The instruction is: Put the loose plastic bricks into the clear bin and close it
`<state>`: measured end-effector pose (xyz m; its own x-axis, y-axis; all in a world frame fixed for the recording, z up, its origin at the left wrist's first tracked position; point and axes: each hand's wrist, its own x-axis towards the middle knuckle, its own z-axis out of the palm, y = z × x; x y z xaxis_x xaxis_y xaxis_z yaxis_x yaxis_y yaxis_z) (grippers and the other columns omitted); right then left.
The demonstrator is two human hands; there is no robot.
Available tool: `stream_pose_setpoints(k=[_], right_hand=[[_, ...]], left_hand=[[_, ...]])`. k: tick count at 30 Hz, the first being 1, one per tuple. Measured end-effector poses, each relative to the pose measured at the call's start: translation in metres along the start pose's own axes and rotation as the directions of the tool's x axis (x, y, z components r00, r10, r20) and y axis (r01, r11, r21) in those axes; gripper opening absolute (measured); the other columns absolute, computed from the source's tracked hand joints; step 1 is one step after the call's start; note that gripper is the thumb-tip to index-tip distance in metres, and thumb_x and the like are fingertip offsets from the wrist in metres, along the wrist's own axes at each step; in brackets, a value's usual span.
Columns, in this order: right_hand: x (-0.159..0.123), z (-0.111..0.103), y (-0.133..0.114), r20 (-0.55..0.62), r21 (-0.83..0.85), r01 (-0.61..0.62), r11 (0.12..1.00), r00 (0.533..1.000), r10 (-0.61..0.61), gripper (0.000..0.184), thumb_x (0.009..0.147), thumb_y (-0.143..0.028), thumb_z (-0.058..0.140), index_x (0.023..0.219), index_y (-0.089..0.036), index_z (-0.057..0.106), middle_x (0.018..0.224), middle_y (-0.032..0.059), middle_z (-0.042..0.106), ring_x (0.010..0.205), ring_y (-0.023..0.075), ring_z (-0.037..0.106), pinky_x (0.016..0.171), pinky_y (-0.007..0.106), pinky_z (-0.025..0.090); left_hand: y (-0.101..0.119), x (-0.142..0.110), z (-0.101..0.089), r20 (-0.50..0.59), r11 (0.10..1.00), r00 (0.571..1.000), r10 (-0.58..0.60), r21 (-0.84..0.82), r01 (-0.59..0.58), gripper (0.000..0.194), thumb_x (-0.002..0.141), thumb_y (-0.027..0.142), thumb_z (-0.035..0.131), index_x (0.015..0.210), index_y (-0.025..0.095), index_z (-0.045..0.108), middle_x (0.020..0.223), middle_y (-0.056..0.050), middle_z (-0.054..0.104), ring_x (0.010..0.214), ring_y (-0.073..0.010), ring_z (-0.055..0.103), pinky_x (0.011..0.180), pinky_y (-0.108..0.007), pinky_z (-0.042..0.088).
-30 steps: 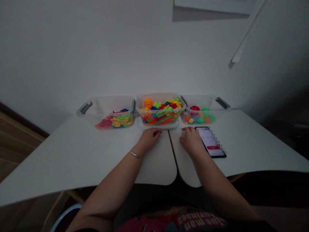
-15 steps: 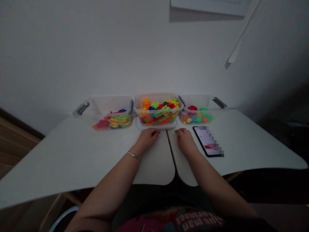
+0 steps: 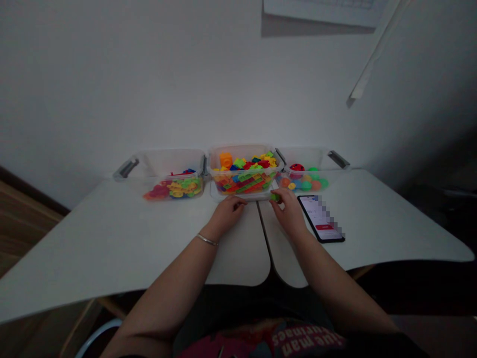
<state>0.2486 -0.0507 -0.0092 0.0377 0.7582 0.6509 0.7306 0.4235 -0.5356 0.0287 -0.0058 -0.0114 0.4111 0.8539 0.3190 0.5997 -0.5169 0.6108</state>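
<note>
My right hand [image 3: 289, 211] pinches a small green toy block [image 3: 275, 197] between thumb and fingers, just in front of the middle box. On the white table [image 3: 156, 248], my left hand [image 3: 228, 211] rests with its fingers curled; whatever they may hold is hidden. Both hands lie near the front rim of a pale lid [image 3: 242, 197]. A clear plastic box [image 3: 244, 171] full of colourful building blocks stands on that lid.
To the left is a clear box [image 3: 173, 164] with yellow and red pieces; to the right, another box [image 3: 303, 169] holds small balls. A phone [image 3: 320, 219] lies beside my right hand. A seam [image 3: 265, 231] divides the tabletop. Behind stands the wall [image 3: 186, 74].
My right hand has turned and lifted slightly, and the green toy block now shows between its fingers. The left hand has hardly moved. The phone screen looks different.
</note>
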Motion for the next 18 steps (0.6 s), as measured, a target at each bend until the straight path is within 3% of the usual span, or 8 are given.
stream_pose_setpoints(k=[5,8,12,18], right_hand=[[0.038,-0.009,-0.006,-0.311,0.12,0.056,0.991,0.95,-0.016,0.008,0.083,-0.026,0.061,0.09,-0.023,0.059,0.097,0.0066,0.065,0.092,0.0212,0.062,0.072,0.035,0.056],[0.063,-0.01,-0.006,-0.38,0.136,0.111,0.984,0.924,-0.052,0.013,0.082,-0.022,0.059,0.095,-0.024,0.062,0.102,0.0073,0.066,0.096,0.0215,0.063,0.08,0.039,0.056],[0.083,-0.001,-0.008,-0.332,0.038,0.148,0.988,0.935,-0.127,0.03,0.082,-0.017,0.052,0.11,-0.022,0.064,0.117,0.012,0.063,0.112,0.0248,0.058,0.096,0.046,0.051],[0.076,0.019,-0.016,-0.102,-0.2,0.137,0.97,0.982,-0.159,0.046,0.083,-0.021,0.052,0.128,-0.015,0.057,0.135,0.0176,0.054,0.129,0.0302,0.048,0.113,0.053,0.034]], left_hand=[[-0.001,-0.001,-0.002,0.008,1.0,1.0,-0.009,0.007,0.009,0.022,0.086,0.02,0.052,0.097,0.017,0.071,0.098,-0.007,0.07,0.095,-0.0214,0.064,0.09,-0.036,0.051],[-0.002,0.0,-0.002,0.016,1.0,1.0,-0.009,0.005,0.009,0.022,0.086,0.019,0.052,0.096,0.017,0.072,0.098,-0.007,0.07,0.095,-0.0216,0.064,0.09,-0.036,0.051],[-0.004,0.0,-0.001,0.014,1.0,1.0,0.003,0.0,-0.003,0.022,0.086,0.019,0.052,0.095,0.017,0.072,0.097,-0.008,0.069,0.094,-0.0215,0.064,0.091,-0.037,0.051],[-0.004,0.001,-0.001,0.009,1.0,1.0,0.011,0.005,-0.011,0.022,0.085,0.017,0.052,0.095,0.017,0.072,0.096,-0.008,0.069,0.092,-0.0211,0.064,0.088,-0.036,0.052]])
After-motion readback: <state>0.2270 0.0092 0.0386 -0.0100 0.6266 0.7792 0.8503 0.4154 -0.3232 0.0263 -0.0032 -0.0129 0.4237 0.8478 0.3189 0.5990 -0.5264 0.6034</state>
